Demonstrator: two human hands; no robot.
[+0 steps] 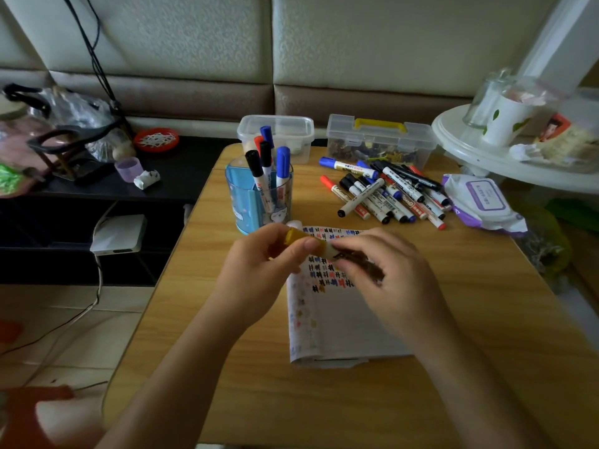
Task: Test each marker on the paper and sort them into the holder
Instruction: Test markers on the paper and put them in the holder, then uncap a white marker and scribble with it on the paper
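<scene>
**Mid-cycle: one marker in hand over the paper, cap being worked**

Both hands hold a single marker (329, 251) just above the top of the paper (350, 322). Left hand (259, 264): thumb and fingers (309, 244) pinch the yellow-capped end. Right hand (385, 270): fingers curl round the other end, which is a dark brown blur there. Can't tell if the cap is coming off or going on.

Judgement: this is the test step for this marker, either just ahead of the scribble or just after it. The paper's upper part already carries rows of marks; the lower part is blank.
- If uncapping: pull the cap straight off, then stroke on a free patch below the existing rows.
- If recapping: seat the cap fully, then carry it to the holder (249, 202), which stands just beyond the paper, near the left hand.

The holder has five markers standing in it, with black, blue and red caps. The untested pile (389, 192) lies to the right on the tabletop (470, 319), so plenty remains.

Readable text:
- Paper: repeated scribbled characters in black, red and blue, faint ghosting down the left margin.
- Barrel labels: printed, too small to read.
- Wipes pack (483, 199): purple label, text illegible.
</scene>
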